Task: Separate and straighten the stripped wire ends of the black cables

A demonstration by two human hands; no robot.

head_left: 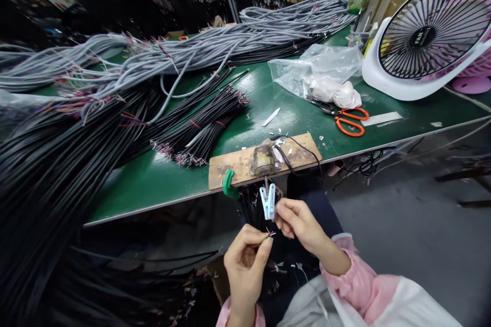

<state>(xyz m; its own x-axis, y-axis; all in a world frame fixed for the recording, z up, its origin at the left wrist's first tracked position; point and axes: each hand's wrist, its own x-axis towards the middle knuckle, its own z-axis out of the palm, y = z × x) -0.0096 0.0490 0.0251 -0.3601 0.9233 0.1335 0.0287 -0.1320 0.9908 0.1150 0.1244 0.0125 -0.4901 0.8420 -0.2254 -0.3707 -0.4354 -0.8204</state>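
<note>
Between its thumb and index finger, my left hand [247, 263] pinches the end of a cable with small coloured wires [271, 234]. Up and to the right of it, my right hand [297, 222] has its fingers closed beside a light blue clothespin [267, 201]; what they hold, if anything, is too small to make out. The clothespin hangs at the front edge of a wooden board [233, 164], below a worn metal block [264, 159]. A green clamp [229, 184] grips the board's left end.
Bundles of black cables [199, 127] and grey cables [184, 56] cover the left and back of the green table [261, 89]. Orange-handled scissors [351, 120], a plastic bag [318, 64] and a white fan [399, 84] are on the right. More cables [153, 286] lie below the table.
</note>
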